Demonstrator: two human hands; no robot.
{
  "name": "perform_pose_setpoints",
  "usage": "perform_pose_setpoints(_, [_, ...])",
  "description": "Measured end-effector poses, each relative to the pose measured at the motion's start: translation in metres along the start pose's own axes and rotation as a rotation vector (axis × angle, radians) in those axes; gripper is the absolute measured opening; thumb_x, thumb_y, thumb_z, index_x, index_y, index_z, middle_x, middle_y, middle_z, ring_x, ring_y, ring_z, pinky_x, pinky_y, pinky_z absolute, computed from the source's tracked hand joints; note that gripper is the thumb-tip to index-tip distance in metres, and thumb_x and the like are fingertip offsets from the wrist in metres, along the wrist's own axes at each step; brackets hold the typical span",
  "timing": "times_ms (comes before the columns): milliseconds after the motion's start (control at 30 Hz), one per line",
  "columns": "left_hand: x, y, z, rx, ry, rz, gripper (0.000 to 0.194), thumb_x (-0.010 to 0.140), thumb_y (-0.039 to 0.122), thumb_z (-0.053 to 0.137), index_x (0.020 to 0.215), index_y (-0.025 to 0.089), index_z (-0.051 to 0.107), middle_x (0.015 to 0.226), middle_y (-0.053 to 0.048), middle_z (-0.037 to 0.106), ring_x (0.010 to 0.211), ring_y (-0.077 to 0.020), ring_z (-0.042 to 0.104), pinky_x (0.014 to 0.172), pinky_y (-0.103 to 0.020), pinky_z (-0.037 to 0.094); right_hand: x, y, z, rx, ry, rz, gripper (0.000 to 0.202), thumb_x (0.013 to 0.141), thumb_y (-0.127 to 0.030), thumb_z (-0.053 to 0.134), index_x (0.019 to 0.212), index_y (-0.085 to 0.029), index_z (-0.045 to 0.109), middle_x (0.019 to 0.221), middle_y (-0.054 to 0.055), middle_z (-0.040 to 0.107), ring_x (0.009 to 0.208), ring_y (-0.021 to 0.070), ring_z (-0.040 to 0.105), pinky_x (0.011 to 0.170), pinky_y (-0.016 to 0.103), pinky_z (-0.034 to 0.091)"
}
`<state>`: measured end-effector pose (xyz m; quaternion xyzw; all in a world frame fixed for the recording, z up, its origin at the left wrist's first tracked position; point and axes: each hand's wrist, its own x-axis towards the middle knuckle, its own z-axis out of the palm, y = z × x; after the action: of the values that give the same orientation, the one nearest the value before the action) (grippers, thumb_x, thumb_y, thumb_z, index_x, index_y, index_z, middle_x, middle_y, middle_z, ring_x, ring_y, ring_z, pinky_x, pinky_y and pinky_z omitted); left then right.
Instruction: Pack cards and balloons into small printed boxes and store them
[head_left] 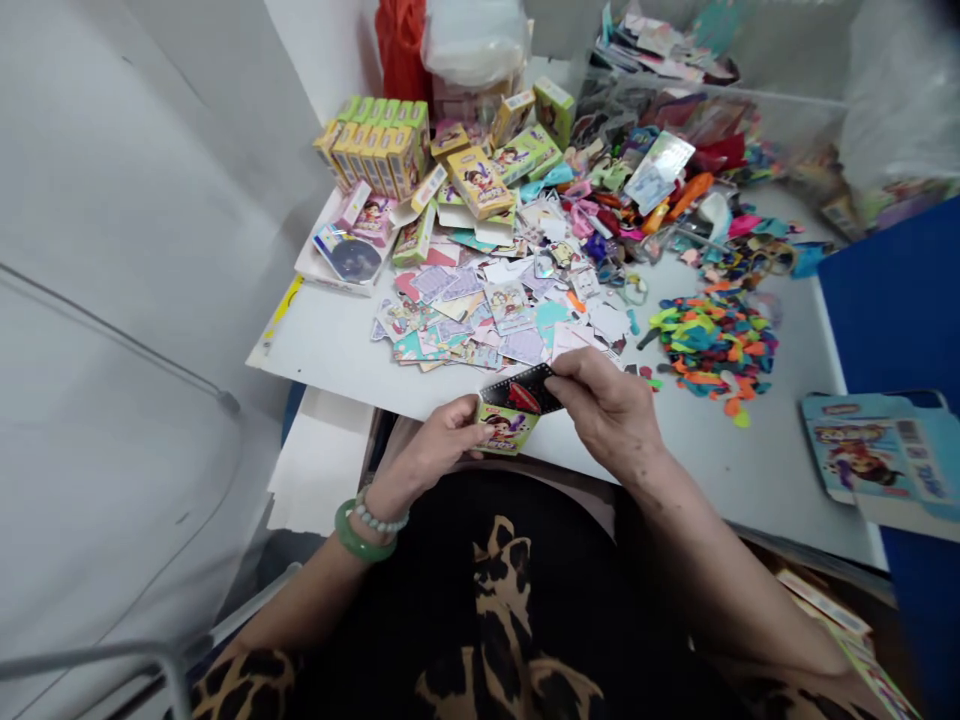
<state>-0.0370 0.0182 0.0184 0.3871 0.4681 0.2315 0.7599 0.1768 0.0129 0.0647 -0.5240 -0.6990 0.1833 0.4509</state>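
Near the table's front edge, my left hand [448, 440] grips a small green box [507, 430] with a cartoon girl on its front, thumb on the face. A black card [531, 388] with a film-strip border and a red shape slants up from the box's top. My right hand [604, 400] pinches that card's right end between thumb and fingers. Whatever lies inside the box is hidden. Behind the hands spreads a pile of printed cards [510, 305].
Stacked yellow and green boxes [379, 150] stand at the back left, beside loose ones. Colourful balloons [716, 345] lie in a heap to the right. A blue flattened carton [862, 445] rests at the table's right edge. A clear bin [795, 105] is behind.
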Motion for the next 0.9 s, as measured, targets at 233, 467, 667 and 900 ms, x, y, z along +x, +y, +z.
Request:
perform_pose_setpoints(233, [0.002, -0.01, -0.009, 0.115, -0.06, -0.022, 0.039, 0.076, 0.044, 0.08, 0.103, 0.018, 0.07, 0.096, -0.004, 0.072, 0.076, -0.0144, 0.06, 0.061, -0.024, 0.043, -0.022, -0.006, -0.019, -0.104, -0.083, -0.137, 0.018, 0.099, -0.013, 0.055, 0.087, -0.025, 0.058, 0.068, -0.003, 0.056, 0.06, 0.014, 0.053, 0.058, 0.026, 0.044])
perform_pose_setpoints(467, [-0.001, -0.012, -0.012, 0.157, -0.194, 0.07, 0.033, 0.076, 0.045, 0.081, 0.089, 0.016, 0.069, 0.087, -0.003, 0.068, 0.078, -0.0151, 0.055, 0.07, -0.028, 0.043, -0.034, -0.007, -0.033, -0.035, -0.157, -0.081, 0.017, 0.1, -0.013, 0.056, 0.088, -0.025, 0.062, 0.071, -0.002, 0.061, 0.062, 0.0148, 0.059, 0.057, 0.028, 0.047])
perform_pose_setpoints(667, [-0.004, -0.008, -0.009, 0.139, -0.213, 0.044, 0.032, 0.077, 0.044, 0.081, 0.09, 0.017, 0.072, 0.082, -0.001, 0.066, 0.07, -0.0129, 0.051, 0.063, -0.025, 0.04, -0.039, -0.004, -0.042, -0.041, -0.183, -0.027, 0.015, 0.099, -0.018, 0.059, 0.089, -0.029, 0.064, 0.072, -0.001, 0.064, 0.063, 0.0175, 0.061, 0.058, 0.031, 0.05])
perform_pose_setpoints(900, [-0.005, -0.009, -0.004, 0.11, -0.218, 0.057, 0.029, 0.077, 0.042, 0.081, 0.091, 0.017, 0.075, 0.078, 0.0, 0.065, 0.069, -0.0125, 0.053, 0.069, -0.026, 0.045, -0.032, -0.006, -0.052, -0.088, -0.239, -0.05, 0.014, 0.099, -0.02, 0.058, 0.089, -0.028, 0.064, 0.073, 0.0, 0.064, 0.064, 0.0178, 0.06, 0.058, 0.032, 0.049])
